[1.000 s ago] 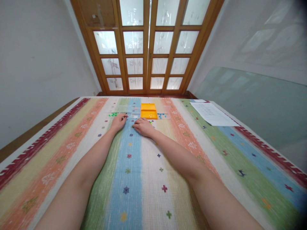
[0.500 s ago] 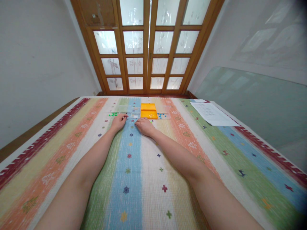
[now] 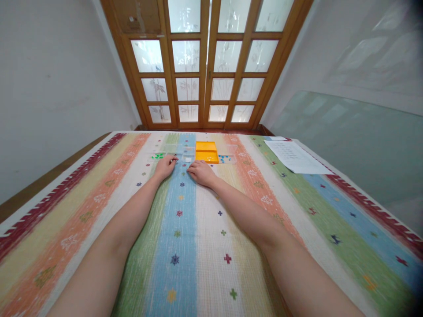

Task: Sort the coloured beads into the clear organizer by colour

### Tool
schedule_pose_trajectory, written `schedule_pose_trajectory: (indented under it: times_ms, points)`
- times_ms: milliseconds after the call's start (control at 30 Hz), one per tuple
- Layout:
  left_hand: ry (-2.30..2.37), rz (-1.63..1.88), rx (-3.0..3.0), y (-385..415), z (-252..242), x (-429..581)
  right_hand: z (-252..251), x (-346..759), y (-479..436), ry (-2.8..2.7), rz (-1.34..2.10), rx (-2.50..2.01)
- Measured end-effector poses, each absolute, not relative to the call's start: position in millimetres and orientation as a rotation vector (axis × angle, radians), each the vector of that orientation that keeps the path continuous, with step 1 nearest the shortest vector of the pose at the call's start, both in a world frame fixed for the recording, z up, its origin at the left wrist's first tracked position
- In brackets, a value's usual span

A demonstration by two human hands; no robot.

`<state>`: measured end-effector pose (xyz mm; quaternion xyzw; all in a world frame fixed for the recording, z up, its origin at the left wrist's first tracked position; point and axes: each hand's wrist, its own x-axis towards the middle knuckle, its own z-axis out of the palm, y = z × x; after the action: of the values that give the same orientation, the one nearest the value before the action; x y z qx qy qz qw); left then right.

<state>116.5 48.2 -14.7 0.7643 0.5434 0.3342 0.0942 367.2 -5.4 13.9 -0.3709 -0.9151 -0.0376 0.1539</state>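
My left hand [image 3: 165,167] rests on the striped tablecloth with thumb and fingers pinched together; whatever they hold is too small to make out. Just beyond it lies a clear plastic box with green pieces [image 3: 157,156]. My right hand [image 3: 202,172] lies palm down on the cloth, fingers bent and pressed together, their tips hidden. In front of it stands an opened yellow box [image 3: 206,146], a few small white pieces in its near half. Between the hands, farther off, is a clear box [image 3: 188,159] with whitish contents. Blue pieces [image 3: 225,159] lie in another clear box to the right.
A striped, patterned tablecloth [image 3: 178,246] covers the table. Printed paper [image 3: 294,156] lies at the far right edge. Beyond the table stand wooden doors with glass panes [image 3: 187,56]. A pale green panel [image 3: 350,145] leans along the right wall.
The view has shifted slightly. Both hands keep nearly the same place and pose. A tiny yellow-green spot beside my right hand no longer shows.
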Motion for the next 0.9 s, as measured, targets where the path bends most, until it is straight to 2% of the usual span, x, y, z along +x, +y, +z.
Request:
schedule_pose_trajectory:
  times_ms: [333,700,900]
  points:
    - [1.595,0.989,2.297,49.6,-16.8,115.6,13.5,364.3,-3.5,-2.634,-0.177,-1.188]
    - [1.595,0.990,2.291,48.7,-16.8,115.7,12.2,365.6,0.7,-2.480,-0.086,-1.451]
    - [1.600,0.967,2.299,49.3,-17.0,115.3,14.5,368.3,-0.8,-2.475,-0.081,-1.431]
